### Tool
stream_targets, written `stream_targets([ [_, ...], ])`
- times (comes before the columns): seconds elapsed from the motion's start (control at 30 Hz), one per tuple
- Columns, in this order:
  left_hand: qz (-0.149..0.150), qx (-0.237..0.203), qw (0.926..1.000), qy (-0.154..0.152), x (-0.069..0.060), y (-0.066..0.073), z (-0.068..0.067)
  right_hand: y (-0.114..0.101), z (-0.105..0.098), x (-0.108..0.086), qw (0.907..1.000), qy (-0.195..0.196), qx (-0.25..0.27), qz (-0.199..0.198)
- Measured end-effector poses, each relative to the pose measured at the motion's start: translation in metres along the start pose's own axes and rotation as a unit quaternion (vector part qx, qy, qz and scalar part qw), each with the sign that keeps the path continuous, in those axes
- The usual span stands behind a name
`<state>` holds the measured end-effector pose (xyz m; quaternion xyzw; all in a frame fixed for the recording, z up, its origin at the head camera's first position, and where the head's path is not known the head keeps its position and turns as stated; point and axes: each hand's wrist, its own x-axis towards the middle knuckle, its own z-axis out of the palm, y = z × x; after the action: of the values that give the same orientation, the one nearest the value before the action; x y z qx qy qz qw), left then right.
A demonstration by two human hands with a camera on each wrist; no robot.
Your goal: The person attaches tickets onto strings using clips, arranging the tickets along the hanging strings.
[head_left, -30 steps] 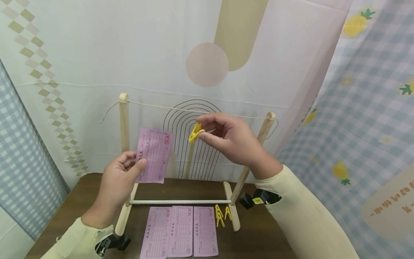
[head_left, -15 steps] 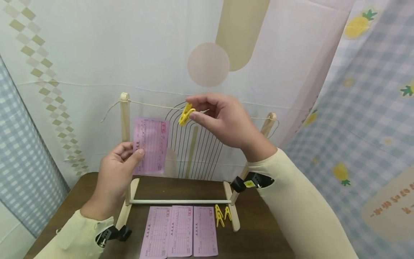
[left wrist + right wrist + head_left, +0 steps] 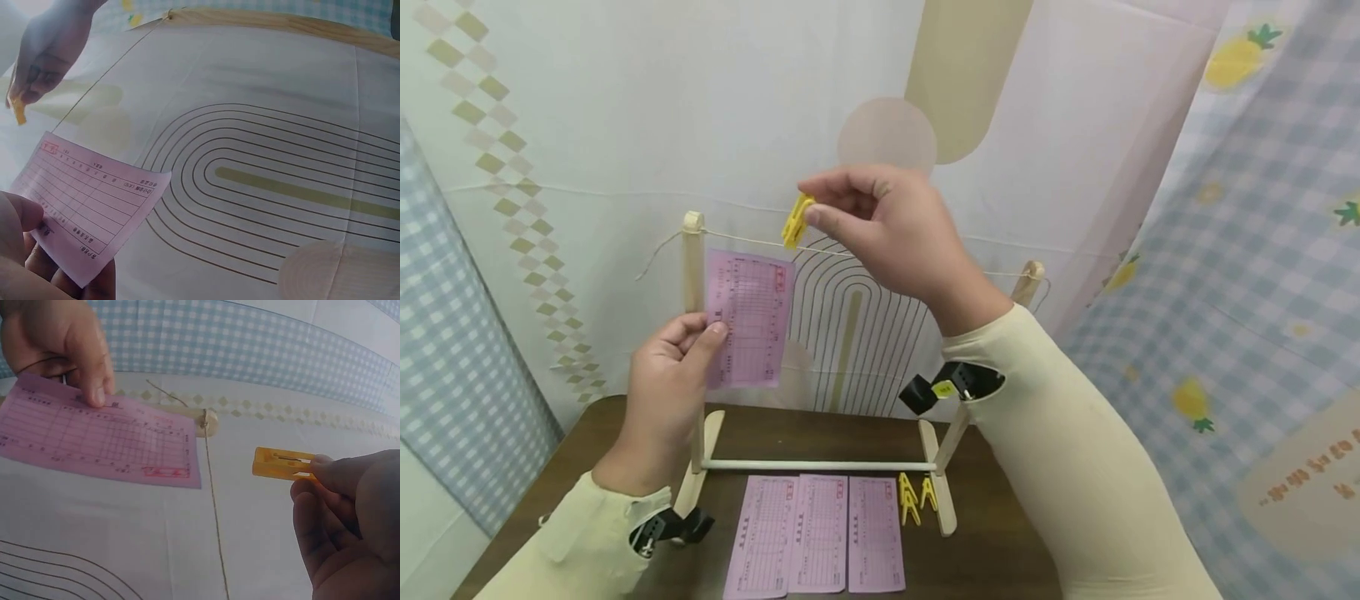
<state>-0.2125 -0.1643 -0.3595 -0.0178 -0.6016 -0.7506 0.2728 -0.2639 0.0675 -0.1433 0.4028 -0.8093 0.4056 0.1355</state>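
Observation:
Between thumb and fingers, my left hand (image 3: 672, 379) pinches the left edge of a pink printed slip (image 3: 751, 321). The slip hangs upright, its top edge just under the string (image 3: 741, 239) near the left post. My right hand (image 3: 891, 229) pinches a yellow clothespin (image 3: 797, 221) by its handle end. That clothespin points down, close to the string above the slip's upper right corner. In the right wrist view the clothespin (image 3: 282, 464) is apart from both string and slip. Three more pink slips (image 3: 820, 533) lie side by side on the table.
A wooden frame with a left post (image 3: 693, 275), a right post (image 3: 1028, 287) and a white lower bar (image 3: 820, 466) stands on the brown table (image 3: 1000, 533). Several yellow clothespins (image 3: 910, 504) lie by its right foot. A patterned cloth (image 3: 647, 108) hangs behind.
My right hand has moved left and up with the clothespin, from below the string to its height or above. My left hand has raised the slip towards the string.

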Motion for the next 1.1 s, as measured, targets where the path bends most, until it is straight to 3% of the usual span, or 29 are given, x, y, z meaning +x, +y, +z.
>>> stream_targets([
  [0.33,-0.006,0.03,0.9995,0.005,0.0,0.001,0.007,-0.015,0.001,0.021,0.999,-0.005,-0.023,0.039],
  [0.57,0.0,0.021,0.9997,0.014,0.004,0.004,0.014,-0.017,0.002,0.031,0.9984,-0.015,-0.019,0.052],
  [1.1,-0.003,0.026,0.9994,0.022,0.005,0.005,0.022,-0.01,0.004,0.036,0.9966,-0.038,-0.033,0.064],
])
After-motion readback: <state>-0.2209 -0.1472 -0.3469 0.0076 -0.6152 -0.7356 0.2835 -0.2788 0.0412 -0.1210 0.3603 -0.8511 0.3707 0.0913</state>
